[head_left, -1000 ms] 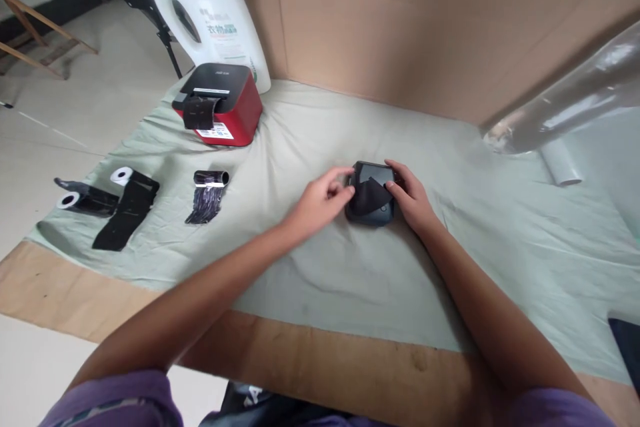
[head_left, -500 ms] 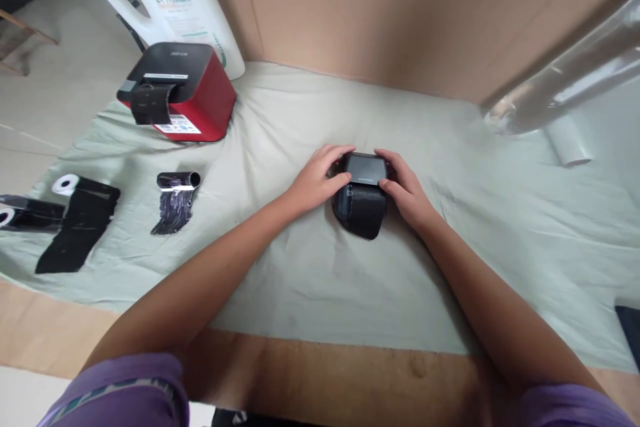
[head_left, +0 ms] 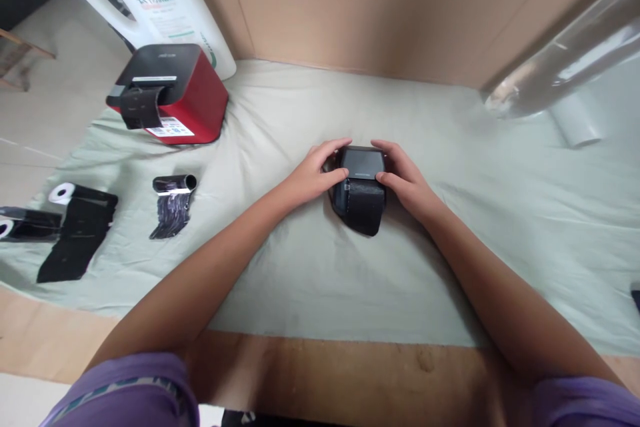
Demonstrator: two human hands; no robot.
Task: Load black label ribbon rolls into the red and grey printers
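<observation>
A small black label printer [head_left: 363, 162] sits on the cloth in front of me, its lid down. From its front hangs a strip of black paper [head_left: 366, 205], curving toward me. My left hand [head_left: 323, 170] grips the printer's left side, thumb on the near edge of the lid and fingers at the far edge. On the other side, my right hand [head_left: 403, 177] holds it the same way, thumb pressed near the lid's right corner. The undersides of the fingers are partly hidden.
Left of my arms stand a red and black printer [head_left: 197, 97] and a large white jug [head_left: 170, 7]. Black paper rolls [head_left: 83, 220] and a short dark roll [head_left: 173, 203] lie nearer. Cardboard [head_left: 375, 7] rises behind; a plastic-wrapped roll [head_left: 565, 53] leans at right.
The printer's lid has come down over the paper, which now hangs out in front. My left hand has shifted from the paper to the printer's side. The view has swung slightly right.
</observation>
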